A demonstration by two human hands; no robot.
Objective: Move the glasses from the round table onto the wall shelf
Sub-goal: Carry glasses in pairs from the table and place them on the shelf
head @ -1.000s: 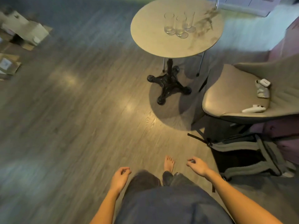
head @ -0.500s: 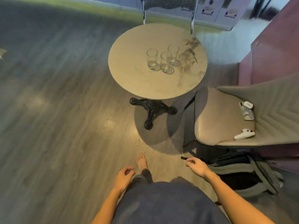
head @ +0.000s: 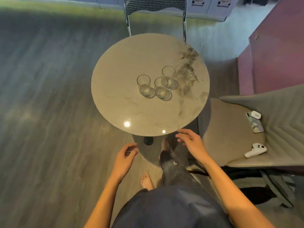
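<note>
Three clear glasses stand upright in a cluster near the middle of the round marble-look table (head: 125, 112): a left glass (head: 144, 85), a middle glass (head: 160, 87) and a right glass (head: 169, 76) farther back. My left hand (head: 123, 159) hovers below the table's near edge, empty, fingers loosely curled. At the near rim my right hand (head: 191, 144) is raised, fingers spread, holding nothing. Both hands are well short of the glasses. No wall shelf is in view.
A metal-framed chair (head: 154, 5) stands behind the table. To the right is a beige padded chair (head: 228, 129) holding a phone (head: 255, 123), an earbud case (head: 255, 114) and a white controller (head: 255, 150). A backpack (head: 269, 188) lies on the floor beneath it. A maroon cabinet (head: 276, 55) stands at the right.
I have walked up to the table, which now fills the middle of the view. Both hands have risen toward its near edge, and the right hand's fingers have spread.
</note>
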